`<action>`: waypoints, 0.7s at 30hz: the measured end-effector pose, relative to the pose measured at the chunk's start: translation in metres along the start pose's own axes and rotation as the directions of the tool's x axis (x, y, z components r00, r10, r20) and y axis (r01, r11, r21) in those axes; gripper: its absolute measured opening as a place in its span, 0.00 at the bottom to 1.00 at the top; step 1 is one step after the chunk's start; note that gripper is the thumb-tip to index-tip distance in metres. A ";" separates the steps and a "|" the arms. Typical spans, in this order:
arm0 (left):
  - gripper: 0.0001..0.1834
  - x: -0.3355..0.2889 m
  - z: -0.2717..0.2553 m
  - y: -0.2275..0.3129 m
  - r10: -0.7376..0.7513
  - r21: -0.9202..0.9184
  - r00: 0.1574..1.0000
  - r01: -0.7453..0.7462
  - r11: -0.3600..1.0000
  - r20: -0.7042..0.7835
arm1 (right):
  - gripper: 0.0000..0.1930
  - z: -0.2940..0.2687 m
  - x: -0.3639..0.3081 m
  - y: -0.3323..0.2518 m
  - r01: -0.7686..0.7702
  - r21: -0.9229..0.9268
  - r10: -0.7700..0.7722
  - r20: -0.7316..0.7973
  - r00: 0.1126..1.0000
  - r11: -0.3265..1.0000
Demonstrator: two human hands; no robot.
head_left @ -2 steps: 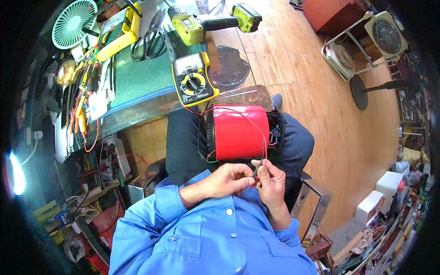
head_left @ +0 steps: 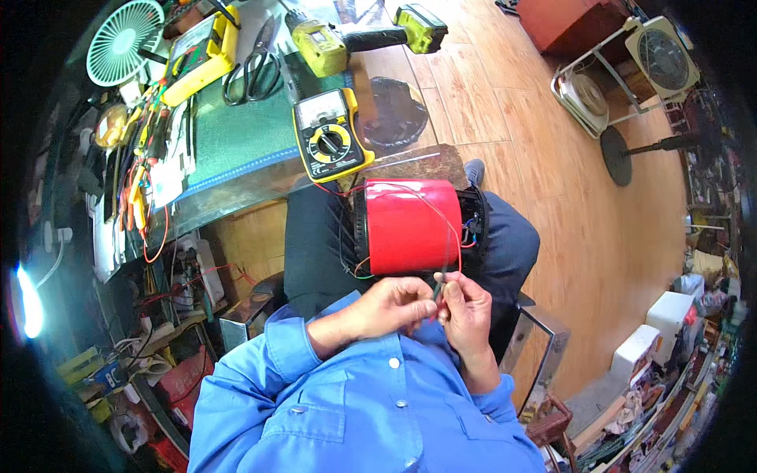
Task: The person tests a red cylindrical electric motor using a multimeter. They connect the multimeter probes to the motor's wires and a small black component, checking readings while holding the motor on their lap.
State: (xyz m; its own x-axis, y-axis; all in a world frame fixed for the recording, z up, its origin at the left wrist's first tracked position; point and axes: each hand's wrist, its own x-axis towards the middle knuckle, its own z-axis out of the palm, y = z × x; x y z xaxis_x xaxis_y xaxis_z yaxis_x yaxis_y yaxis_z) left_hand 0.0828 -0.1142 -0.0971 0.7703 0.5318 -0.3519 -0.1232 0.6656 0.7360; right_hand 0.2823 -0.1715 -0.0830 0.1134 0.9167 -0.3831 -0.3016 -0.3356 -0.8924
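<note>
A red cylinder (head_left: pixel 414 229) with black ends lies across my lap, with wiring exposed at its right end. My right hand (head_left: pixel 465 310) is closed in front of its lower right edge, pinching a red test lead (head_left: pixel 460 254) and a thin dark probe (head_left: pixel 439 285). Beside it, thumb and fingers of my left hand (head_left: pixel 398 305) are pinched together at the probe's lower end; what exactly they grip is hidden. From the yellow-and-black analog multimeter (head_left: pixel 331 142) on the bench edge, the red lead runs over the cylinder to my hands.
On the bench lie a green cutting mat (head_left: pixel 236 134), black scissors (head_left: pixel 254 75), a yellow-green cordless drill (head_left: pixel 323 47), a second yellow meter (head_left: pixel 201 59) and a small fan (head_left: pixel 126 43). Metal chair arms flank me. White boxes (head_left: pixel 635 351) and clutter line the right side.
My hands stay almost in place, with fingers shifting slightly around the dark probe. The view has moved a little.
</note>
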 end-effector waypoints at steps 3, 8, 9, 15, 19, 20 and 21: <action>0.09 0.000 -0.009 0.004 -0.101 -0.199 0.994 0.090 0.976 -0.045 | 0.13 -0.010 0.000 0.003 -0.015 0.198 0.010 0.027 1.000 0.980; 0.12 0.002 -0.009 -0.001 -0.044 -0.321 0.988 -0.006 0.947 -0.147 | 0.06 -0.004 0.003 0.002 0.019 0.357 -0.039 0.051 0.998 0.934; 0.12 0.002 -0.010 -0.003 -0.065 -0.244 0.986 0.025 0.969 -0.155 | 0.05 -0.006 -0.001 0.001 0.029 0.344 -0.050 0.052 0.997 0.939; 0.10 0.003 -0.015 -0.007 0.009 -0.251 0.995 -0.035 0.967 -0.104 | 0.05 -0.006 0.003 0.010 0.182 0.197 -0.178 -0.040 0.983 0.963; 0.07 0.005 -0.017 -0.017 0.121 -0.227 0.990 -0.133 0.965 -0.065 | 0.05 -0.005 0.003 0.011 0.194 0.076 -0.190 -0.063 0.980 0.978; 0.08 0.006 -0.017 -0.015 0.151 -0.205 0.987 -0.159 0.966 -0.053 | 0.06 -0.005 0.002 0.009 0.179 0.029 -0.177 -0.077 0.981 0.983; 0.10 0.007 -0.018 -0.015 0.166 -0.219 0.984 -0.175 0.960 -0.060 | 0.06 -0.005 0.004 0.009 0.176 0.012 -0.175 -0.070 0.982 0.984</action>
State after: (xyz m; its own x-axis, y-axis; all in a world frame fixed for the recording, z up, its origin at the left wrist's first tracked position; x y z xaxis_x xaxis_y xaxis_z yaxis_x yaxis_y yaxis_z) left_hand 0.0790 -0.1114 -0.1207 0.7004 0.6651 -0.2590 -0.3899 0.6604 0.6418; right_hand 0.2846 -0.1721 -0.0940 0.2302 0.9439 -0.2370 -0.2884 -0.1664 -0.9429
